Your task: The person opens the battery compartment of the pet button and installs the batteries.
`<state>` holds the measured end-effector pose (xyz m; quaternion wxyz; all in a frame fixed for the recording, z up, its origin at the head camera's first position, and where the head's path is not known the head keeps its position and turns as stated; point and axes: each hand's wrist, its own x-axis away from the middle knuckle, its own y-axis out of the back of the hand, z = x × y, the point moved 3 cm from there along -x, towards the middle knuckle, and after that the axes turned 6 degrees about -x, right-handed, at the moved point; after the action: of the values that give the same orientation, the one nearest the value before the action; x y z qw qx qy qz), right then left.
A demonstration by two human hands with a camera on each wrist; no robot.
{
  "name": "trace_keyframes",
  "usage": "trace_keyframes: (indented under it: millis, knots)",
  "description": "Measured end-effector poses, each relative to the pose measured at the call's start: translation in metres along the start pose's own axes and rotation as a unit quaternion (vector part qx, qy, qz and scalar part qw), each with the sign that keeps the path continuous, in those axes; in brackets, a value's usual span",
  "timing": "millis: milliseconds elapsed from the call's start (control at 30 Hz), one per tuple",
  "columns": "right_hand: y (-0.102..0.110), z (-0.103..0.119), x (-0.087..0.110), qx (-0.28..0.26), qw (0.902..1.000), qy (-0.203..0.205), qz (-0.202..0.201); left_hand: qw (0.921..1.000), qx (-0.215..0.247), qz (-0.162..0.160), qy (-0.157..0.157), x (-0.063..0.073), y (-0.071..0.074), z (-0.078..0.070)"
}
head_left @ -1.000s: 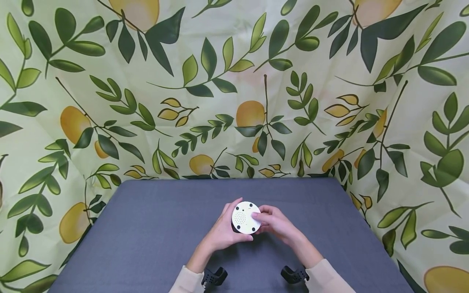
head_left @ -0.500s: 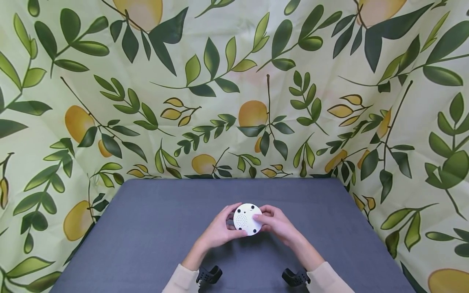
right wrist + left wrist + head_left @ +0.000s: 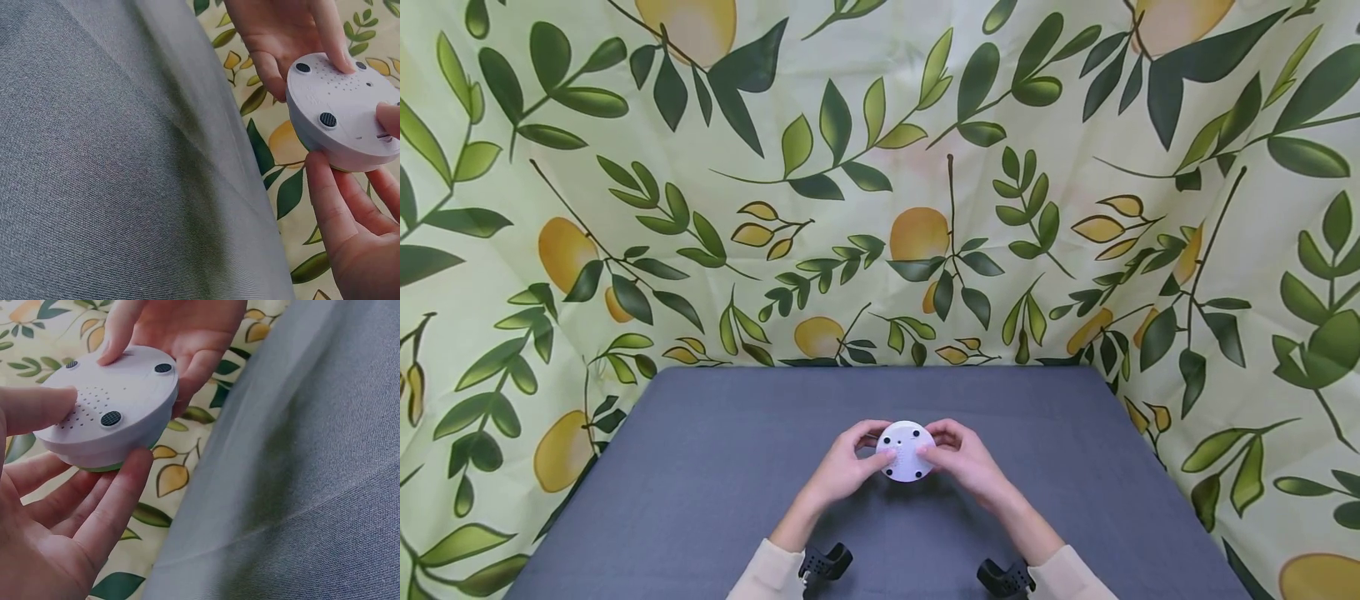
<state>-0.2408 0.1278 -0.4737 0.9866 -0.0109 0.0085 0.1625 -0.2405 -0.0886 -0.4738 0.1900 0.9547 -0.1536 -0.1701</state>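
Both hands hold a round white device (image 3: 906,437) above the table, its flat underside turned up towards the head camera. That face carries black rubber feet and a patch of small holes, seen clearly on the device (image 3: 139,378) in the left wrist view. My left hand (image 3: 841,472) grips the left side, thumb pressed on the holes and fingers beneath. On the right side my right hand (image 3: 972,467) pinches it likewise, thumb on the face. A greenish edge shows low on the device (image 3: 340,140) in the right wrist view; its other face is hidden.
A dark grey-blue cloth covers the table (image 3: 722,483). Behind and at both sides hangs a cream fabric backdrop (image 3: 865,275) printed with leaves and orange fruit. Black straps with mounts (image 3: 829,562) sit at both wrists.
The left thumb has moved from the device's lower rim up onto its face, and the left fingers have slipped behind it. The device has sunk slightly; the right hand keeps its hold.
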Motion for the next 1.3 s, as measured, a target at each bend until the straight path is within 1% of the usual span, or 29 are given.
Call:
trace_keyframes:
  millis: [67,167,267,367,467,567,667,733,800,867,933,1000,1133,1200,1300]
  knots:
    - [-0.0003,0.0000,0.0008,0.009,0.9999,0.009,-0.003,1.0000,0.006,0.002,0.002,-0.0002,-0.0002,-0.0008]
    - [-0.0001,0.0002,0.0015,0.028,0.9992,0.029,-0.010,0.9994,0.030,0.012,0.013,-0.0004,-0.0013,-0.0001]
    - [0.0008,0.0007,0.0024,0.055,0.9967,0.057,-0.016,0.9964,0.065,0.033,0.042,0.0003,-0.0025,0.0011]
    - [0.0018,0.0002,0.0030,0.078,0.9931,0.086,-0.017,0.9894,0.111,0.064,0.070,0.0020,-0.0037,0.0024]
    - [0.0015,-0.0010,0.0031,0.085,0.9899,0.113,-0.016,0.9783,0.161,0.095,0.089,0.0031,-0.0049,0.0045]
    - [0.0001,-0.0022,0.0033,0.074,0.9891,0.126,-0.015,0.9666,0.203,0.117,0.103,0.0032,-0.0055,0.0065]
    - [-0.0021,-0.0026,0.0046,0.054,0.9892,0.135,-0.014,0.9604,0.219,0.126,0.118,0.0026,-0.0062,0.0085]
    - [-0.0034,-0.0023,0.0058,0.047,0.9884,0.144,-0.012,0.9579,0.224,0.129,0.124,0.0022,-0.0069,0.0086]
    - [-0.0044,-0.0023,0.0067,0.043,0.9870,0.154,-0.009,0.9568,0.230,0.129,0.123,0.0016,-0.0076,0.0080]
    - [-0.0049,-0.0032,0.0065,0.044,0.9861,0.160,-0.008,0.9572,0.235,0.124,0.114,0.0012,-0.0078,0.0066]
    - [-0.0051,-0.0038,0.0061,0.047,0.9858,0.161,-0.008,0.9594,0.235,0.116,0.104,0.0009,-0.0074,0.0053]
    - [-0.0049,-0.0038,0.0056,0.053,0.9861,0.157,-0.009,0.9648,0.221,0.107,0.093,0.0004,-0.0070,0.0054]
    - [-0.0026,-0.0022,0.0045,0.066,0.9871,0.146,0.001,0.9782,0.176,0.079,0.077,0.0005,-0.0056,0.0072]
    - [-0.0009,-0.0013,0.0038,0.062,0.9881,0.140,0.015,0.9849,0.145,0.063,0.070,0.0011,-0.0048,0.0082]
    - [0.0009,0.0008,0.0030,0.058,0.9884,0.134,0.041,0.9920,0.103,0.040,0.061,0.0019,-0.0030,0.0089]
